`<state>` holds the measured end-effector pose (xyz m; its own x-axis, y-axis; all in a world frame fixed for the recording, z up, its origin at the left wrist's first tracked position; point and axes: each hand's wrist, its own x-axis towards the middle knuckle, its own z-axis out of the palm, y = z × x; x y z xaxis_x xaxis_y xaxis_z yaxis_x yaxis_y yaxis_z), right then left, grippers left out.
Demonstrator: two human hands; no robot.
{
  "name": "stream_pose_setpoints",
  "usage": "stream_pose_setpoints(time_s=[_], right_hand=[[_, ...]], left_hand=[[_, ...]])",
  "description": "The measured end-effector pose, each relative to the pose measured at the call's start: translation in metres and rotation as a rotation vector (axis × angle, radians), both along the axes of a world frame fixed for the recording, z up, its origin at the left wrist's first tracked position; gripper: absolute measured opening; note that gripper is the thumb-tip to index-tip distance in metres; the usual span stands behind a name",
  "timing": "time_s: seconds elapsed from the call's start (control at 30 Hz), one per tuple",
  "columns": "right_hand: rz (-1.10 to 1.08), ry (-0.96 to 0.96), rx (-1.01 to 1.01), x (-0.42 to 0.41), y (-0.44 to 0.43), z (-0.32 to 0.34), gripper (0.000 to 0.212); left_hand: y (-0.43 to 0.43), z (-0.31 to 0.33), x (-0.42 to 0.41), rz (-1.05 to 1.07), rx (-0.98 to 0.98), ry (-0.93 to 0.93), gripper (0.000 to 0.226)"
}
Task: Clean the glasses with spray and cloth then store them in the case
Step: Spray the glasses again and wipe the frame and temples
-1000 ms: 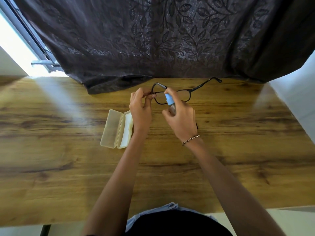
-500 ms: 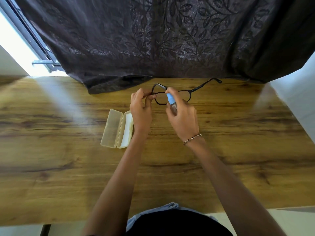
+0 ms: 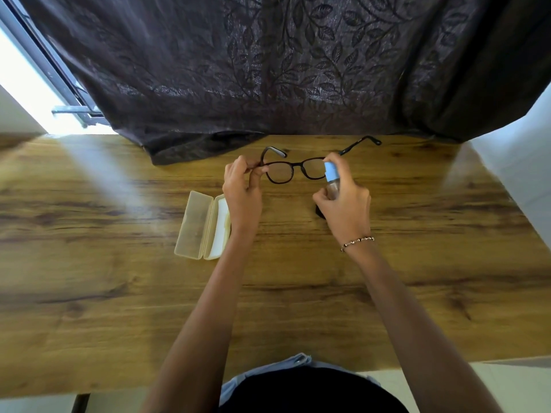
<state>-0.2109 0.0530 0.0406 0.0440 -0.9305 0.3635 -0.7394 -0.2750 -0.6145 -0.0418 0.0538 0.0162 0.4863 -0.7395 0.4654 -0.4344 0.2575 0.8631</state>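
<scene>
Dark-framed glasses (image 3: 293, 172) with their arms unfolded are held above the wooden table (image 3: 89, 293) near its far edge. My left hand (image 3: 243, 192) pinches the frame at its left hinge. My right hand (image 3: 346, 201) grips a small spray bottle (image 3: 331, 177) with a light blue top, its nozzle right beside the right lens and my index finger on top. An open cream glasses case (image 3: 202, 225) lies on the table just left of my left wrist. A small dark object (image 3: 319, 211), mostly hidden under my right hand, rests on the table.
A dark leaf-patterned curtain (image 3: 268, 70) hangs along the table's far edge, its hem draped onto the wood just behind the glasses. A bright window (image 3: 24, 84) is at the far left and a white wall (image 3: 521, 174) at the right.
My right hand has carried the spray bottle from the middle of the frame to the right lens. The glasses and my left hand have stayed almost still.
</scene>
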Motion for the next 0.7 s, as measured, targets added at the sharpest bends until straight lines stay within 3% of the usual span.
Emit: stream_pose_setpoints(time_s=[0.13, 0.3, 0.47, 0.57, 0.7], right_hand=[[0.061, 0.085, -0.042, 0.001, -0.005, 0.002, 0.056], [-0.035, -0.098, -0.041, 0.005, -0.005, -0.001, 0.053], [0.103, -0.108, -0.049, -0.004, -0.004, -0.007, 0.052], [0.101, -0.100, 0.012, -0.025, -0.006, -0.021, 0.052], [-0.042, -0.245, 0.141, -0.062, -0.018, -0.040, 0.063]], left_hand=[[0.000, 0.000, 0.000, 0.000, -0.003, -0.009, 0.003], [-0.001, -0.004, 0.001, 0.002, 0.007, -0.019, 0.007], [-0.002, -0.006, 0.001, 0.014, 0.017, 0.007, 0.007], [-0.002, -0.006, 0.003, 0.018, 0.023, 0.019, 0.005], [-0.001, -0.007, 0.003, 0.009, 0.029, 0.033, 0.005]])
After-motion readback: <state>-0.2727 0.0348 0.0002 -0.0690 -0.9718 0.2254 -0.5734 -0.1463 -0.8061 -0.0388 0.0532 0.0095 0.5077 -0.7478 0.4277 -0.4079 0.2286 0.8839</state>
